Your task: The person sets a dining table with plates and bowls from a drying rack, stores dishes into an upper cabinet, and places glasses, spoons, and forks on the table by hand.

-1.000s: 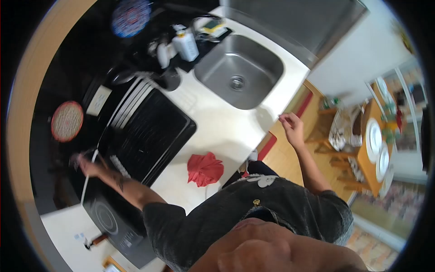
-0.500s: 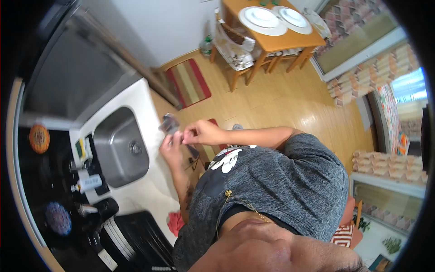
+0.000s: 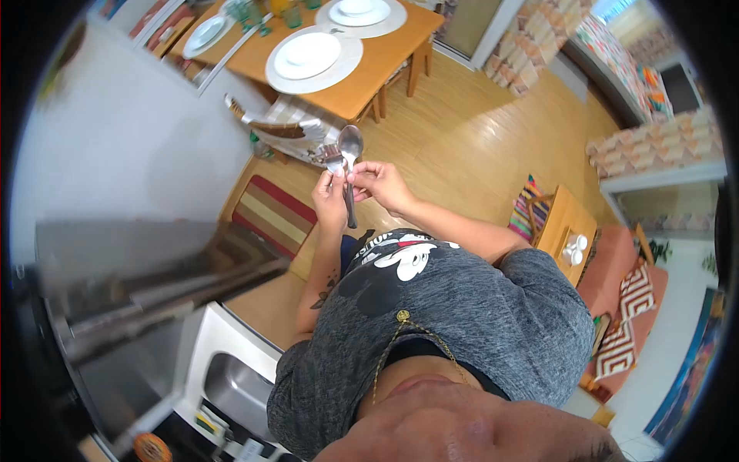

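Note:
My left hand [image 3: 329, 202] is closed, thumb and fingers pinching a metal fork [image 3: 333, 160] just below its tines. Close beside it, my right hand [image 3: 386, 189] grips a metal spoon [image 3: 350, 141] by its neck, the bowl pointing away from me. The two utensils lie side by side, and a dark handle sticks out below the fingers. Part of the fork's handle is hidden by my left hand. Both hands are held together in front of my chest, above the floor.
Ahead stands a wooden dining table [image 3: 385, 58] with white plates [image 3: 308, 55] on round mats and green glasses [image 3: 290, 15]. A chair [image 3: 296, 131] is pushed near it. A striped rug [image 3: 273, 214] lies at left, by the fridge [image 3: 154, 269]. The sink [image 3: 242, 385] is behind left.
My body has turned from the sink and counter toward the dining table. The utensils, blurred before, now show plainly as a spoon and fork, still in my hands.

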Motion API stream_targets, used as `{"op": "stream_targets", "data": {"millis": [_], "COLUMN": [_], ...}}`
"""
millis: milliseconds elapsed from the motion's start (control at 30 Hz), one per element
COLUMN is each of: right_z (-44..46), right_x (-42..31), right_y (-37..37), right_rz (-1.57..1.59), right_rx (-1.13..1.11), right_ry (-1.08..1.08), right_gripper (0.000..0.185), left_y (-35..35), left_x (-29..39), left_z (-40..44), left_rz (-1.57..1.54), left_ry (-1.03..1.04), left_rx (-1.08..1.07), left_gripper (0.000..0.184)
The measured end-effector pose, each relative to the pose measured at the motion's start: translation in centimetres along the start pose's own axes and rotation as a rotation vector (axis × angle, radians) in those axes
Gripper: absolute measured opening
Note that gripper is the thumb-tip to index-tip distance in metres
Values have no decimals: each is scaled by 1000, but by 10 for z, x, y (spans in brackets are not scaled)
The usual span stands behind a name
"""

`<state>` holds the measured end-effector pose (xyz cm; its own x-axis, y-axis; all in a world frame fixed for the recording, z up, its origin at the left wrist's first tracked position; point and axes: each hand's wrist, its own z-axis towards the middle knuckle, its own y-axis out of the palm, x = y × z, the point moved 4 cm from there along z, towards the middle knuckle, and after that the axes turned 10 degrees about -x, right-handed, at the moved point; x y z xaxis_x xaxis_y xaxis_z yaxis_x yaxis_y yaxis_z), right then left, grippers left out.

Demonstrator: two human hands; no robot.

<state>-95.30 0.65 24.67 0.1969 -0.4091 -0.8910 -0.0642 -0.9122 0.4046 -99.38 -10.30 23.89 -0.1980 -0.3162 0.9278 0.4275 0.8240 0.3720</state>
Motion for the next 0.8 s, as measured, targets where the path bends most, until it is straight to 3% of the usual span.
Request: {"op": "stream_targets", "data": {"millis": [233, 500, 733, 800], "right_z": [85, 210, 329, 358], "right_x": [-20, -16, 43, 49], "right_y": [-38, -32, -144, -175], "right_rz": [103, 404, 279, 73], "right_rx": [307, 532, 756, 868], "right_ry": [-142, -236, -17, 180], "right_gripper": [11, 11, 10, 7], "left_y": [-24, -104, -181, -192], "left_x": [-20, 15, 20, 19], "left_z": [117, 252, 364, 382], "left_rz": [61, 372, 373, 352], "left_ry": [-186, -288, -269, -297], "left_rx": [-328, -351, -168, -126], "left_gripper": [17, 17, 19, 19]}}
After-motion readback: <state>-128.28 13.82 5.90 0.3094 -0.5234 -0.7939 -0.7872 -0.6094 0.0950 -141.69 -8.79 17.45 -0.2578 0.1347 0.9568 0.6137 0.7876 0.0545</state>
